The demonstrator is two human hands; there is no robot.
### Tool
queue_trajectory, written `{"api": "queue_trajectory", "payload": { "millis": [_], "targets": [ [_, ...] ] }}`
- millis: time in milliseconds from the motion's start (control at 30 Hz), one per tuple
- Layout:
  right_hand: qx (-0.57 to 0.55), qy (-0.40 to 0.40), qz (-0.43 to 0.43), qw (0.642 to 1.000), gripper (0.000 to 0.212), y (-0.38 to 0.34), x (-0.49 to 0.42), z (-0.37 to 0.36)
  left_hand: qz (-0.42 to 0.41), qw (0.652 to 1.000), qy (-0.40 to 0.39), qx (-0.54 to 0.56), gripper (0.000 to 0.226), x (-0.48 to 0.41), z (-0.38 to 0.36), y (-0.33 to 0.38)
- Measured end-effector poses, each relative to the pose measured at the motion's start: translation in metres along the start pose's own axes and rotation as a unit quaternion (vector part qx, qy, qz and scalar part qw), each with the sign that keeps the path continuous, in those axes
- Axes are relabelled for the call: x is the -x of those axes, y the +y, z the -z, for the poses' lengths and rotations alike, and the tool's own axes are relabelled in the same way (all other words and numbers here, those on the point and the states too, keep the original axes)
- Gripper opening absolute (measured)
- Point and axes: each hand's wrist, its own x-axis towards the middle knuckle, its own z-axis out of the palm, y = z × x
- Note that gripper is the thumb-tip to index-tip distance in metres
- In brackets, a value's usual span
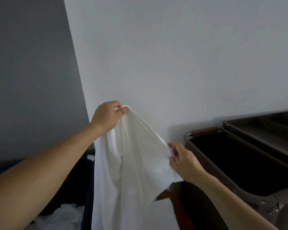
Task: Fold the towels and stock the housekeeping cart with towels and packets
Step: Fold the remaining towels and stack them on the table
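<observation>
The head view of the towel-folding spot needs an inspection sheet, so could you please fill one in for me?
Surface: nothing seen; no worktop is in view.
Job's things: white towel hangs unfolded in the air, held by its top edge; housekeeping cart stands at the right with its dark bag open; no packets seen.
Clutter: white linen heap lies at lower left, beside dark blue fabric.
Grips: left hand pinches the towel's top edge, raised; right hand pinches the same edge lower down.
Cables: nothing seen.
Surroundings: white wall ahead, grey wall to the left.
</observation>
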Motion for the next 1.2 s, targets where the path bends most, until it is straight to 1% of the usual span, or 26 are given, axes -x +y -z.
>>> {"api": "queue_trajectory", "payload": {
  "millis": [67,133,200,233,333,400,500,533,600,633,667,700,733,767,833,867,900,933,1000,1033,1067,1133,1200],
  "targets": [
    [-0.017,0.026,0.003,1.0,0.037,0.005,0.004,-0.005,0.004,1.0,0.004,0.005,0.034,0.0,-0.004,0.001],
    [-0.032,0.051,-0.026,0.998,0.026,0.009,0.007,-0.011,-0.005,1.0,0.0,0.015,0.035,0.001,-0.008,0.007],
    [-0.05,0.078,-0.078,0.993,0.011,0.014,0.008,-0.017,-0.019,1.0,-0.004,0.019,0.037,0.003,-0.01,0.017],
    [-0.061,0.093,-0.103,0.988,0.008,0.017,0.007,-0.019,-0.026,0.999,-0.005,0.019,0.037,0.003,-0.011,0.021],
    [-0.067,0.138,-0.175,0.973,0.018,0.032,0.009,-0.023,-0.033,0.999,-0.001,0.017,0.037,0.003,-0.012,0.028],
    [-0.048,0.12,-0.195,0.972,0.019,0.043,0.015,-0.027,-0.027,0.999,0.006,0.024,0.036,0.001,-0.01,0.029],
    [-0.053,0.067,-0.162,0.983,0.015,0.052,0.027,-0.038,-0.031,0.999,0.003,0.031,0.037,0.001,-0.008,0.032],
    [-0.08,0.052,-0.154,0.984,0.015,0.052,0.029,-0.041,-0.033,0.999,-0.001,0.032,0.037,0.002,-0.009,0.034],
    [-0.182,0.024,-0.142,0.973,0.016,0.048,0.034,-0.049,-0.033,0.999,-0.006,0.033,0.036,0.002,-0.011,0.036],
    [-0.216,0.009,-0.134,0.967,0.015,0.046,0.036,-0.053,-0.031,0.999,-0.006,0.033,0.035,0.003,-0.012,0.037],
    [-0.222,-0.005,-0.125,0.967,0.017,0.045,0.038,-0.056,-0.028,0.999,-0.004,0.032,0.034,0.003,-0.013,0.037],
    [-0.216,-0.019,-0.121,0.969,0.024,0.045,0.04,-0.06,-0.026,0.999,-0.002,0.03,0.034,0.003,-0.014,0.037],
    [-0.193,-0.024,-0.122,0.973,0.031,0.047,0.042,-0.064,-0.024,0.999,-0.001,0.027,0.034,0.003,-0.014,0.036],
    [-0.154,-0.023,-0.122,0.98,0.03,0.049,0.043,-0.067,-0.022,0.999,0.0,0.024,0.034,0.002,-0.015,0.034],
    [-0.068,-0.011,-0.129,0.989,0.017,0.056,0.045,-0.073,-0.017,1.0,0.001,0.018,0.034,0.002,-0.016,0.029],
    [-0.033,-0.005,-0.141,0.989,0.013,0.06,0.045,-0.075,-0.016,1.0,0.002,0.014,0.035,0.001,-0.016,0.026],
    [-0.025,-0.006,-0.165,0.986,0.011,0.065,0.045,-0.074,-0.014,1.0,0.006,0.006,0.036,0.0,-0.015,0.022],
    [-0.047,-0.008,-0.201,0.978,0.009,0.07,0.044,-0.072,-0.01,1.0,0.011,-0.007,0.037,-0.003,-0.013,0.017],
    [-0.133,0.001,-0.289,0.948,0.005,0.077,0.04,-0.058,0.007,0.999,0.015,-0.045,0.039,-0.008,-0.01,0.002],
    [-0.162,0.01,-0.319,0.934,0.004,0.077,0.036,-0.045,0.02,0.998,0.01,-0.066,0.039,-0.01,-0.008,-0.007],
    [-0.168,0.018,-0.333,0.928,0.002,0.077,0.031,-0.03,0.034,0.996,0.0,-0.087,0.038,-0.01,-0.007,-0.017],
    [-0.164,0.046,-0.327,0.93,0.007,0.072,0.02,0.003,0.064,0.991,-0.022,-0.116,0.037,-0.007,-0.009,-0.037],
    [-0.145,0.089,-0.276,0.946,0.016,0.062,0.013,0.033,0.086,0.988,-0.04,-0.121,0.038,-0.002,-0.014,-0.055]
  ]
}}
